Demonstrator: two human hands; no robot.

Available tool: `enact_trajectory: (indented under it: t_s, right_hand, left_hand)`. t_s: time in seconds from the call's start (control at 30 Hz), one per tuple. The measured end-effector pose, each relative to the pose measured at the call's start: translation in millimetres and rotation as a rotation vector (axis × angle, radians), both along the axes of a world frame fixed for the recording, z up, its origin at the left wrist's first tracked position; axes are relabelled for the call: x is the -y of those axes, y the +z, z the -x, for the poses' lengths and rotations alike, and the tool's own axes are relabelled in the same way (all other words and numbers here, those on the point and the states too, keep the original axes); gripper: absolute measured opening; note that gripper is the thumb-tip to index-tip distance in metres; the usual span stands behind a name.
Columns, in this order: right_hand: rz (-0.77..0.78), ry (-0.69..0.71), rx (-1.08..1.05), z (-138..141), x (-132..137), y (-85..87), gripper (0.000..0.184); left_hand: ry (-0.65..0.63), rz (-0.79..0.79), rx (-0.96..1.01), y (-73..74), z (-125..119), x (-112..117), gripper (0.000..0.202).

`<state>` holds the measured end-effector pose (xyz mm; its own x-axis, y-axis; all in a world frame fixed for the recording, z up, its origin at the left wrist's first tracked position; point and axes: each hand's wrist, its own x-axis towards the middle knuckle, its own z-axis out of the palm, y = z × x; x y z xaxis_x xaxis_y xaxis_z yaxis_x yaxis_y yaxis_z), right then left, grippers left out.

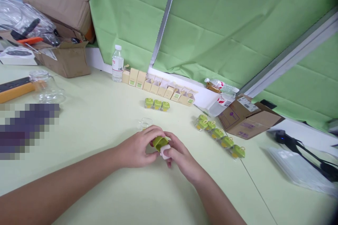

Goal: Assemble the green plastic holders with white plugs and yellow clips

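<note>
My left hand point(141, 147) is closed around a small green lid point(160, 142), whose hollow side faces up toward me. In my right hand point(181, 154), thumb and fingers pinch a small white block-like piece point(165, 151) at the lid's near edge. Whether the white piece touches the inside of the lid, I cannot tell. A small clear container point(145, 123) stands on the table just beyond my left hand, partly hidden by it. Further back is a short row of green-lidded clear containers point(157, 104), and several more green-lidded containers point(218, 133) form a slanting line to the right.
Small beige cartons point(155, 86), some with flaps up, line the back edge beside a water bottle point(117, 64). Cardboard boxes stand at left point(66, 59) and right point(245, 117). A glass jar point(46, 86) and power strip point(16, 89) are at left; plastic bags point(298, 170) lie right.
</note>
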<state>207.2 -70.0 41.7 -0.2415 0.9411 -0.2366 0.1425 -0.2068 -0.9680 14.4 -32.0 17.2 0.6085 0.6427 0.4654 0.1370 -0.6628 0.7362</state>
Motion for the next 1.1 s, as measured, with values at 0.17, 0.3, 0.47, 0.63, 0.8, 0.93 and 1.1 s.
enact_trajectory:
  t_s: [0.17,0.3,0.47,0.63,0.8,0.93,1.1]
  right_hand:
    - [-0.056,-0.069,-0.055,-8,-6,-3.0,0.038]
    - [-0.127,-0.181,0.003,-10,-14,-11.0,0.032]
    - [-0.354,-0.216,0.281,-15,-18,-28.0,0.032]
    - [-0.639,-0.126,0.596,-19,-17,-32.8,0.035]
    - [-0.676,-0.080,0.689,-21,-18,-34.8,0.032]
    - [-0.670,-0.091,0.704,-21,-18,-32.1,0.032]
    - [-0.770,-0.198,0.645,-18,-12,-21.2,0.021]
  left_hand:
    - [0.108,0.085,0.063,-6.2,2,-9,0.040]
    - [0.111,0.210,0.131,-6.2,2,-10,0.035]
    - [0.085,0.266,0.160,-5.8,2,-8,0.036]
    - [0.062,0.269,0.153,-7.8,3,-6,0.036]
    - [0.039,0.239,0.140,-8.0,4,-6,0.038]
    - [0.050,0.237,0.128,-6.6,5,-7,0.036]
    - [0.075,0.213,0.110,-8.1,5,-9,0.038]
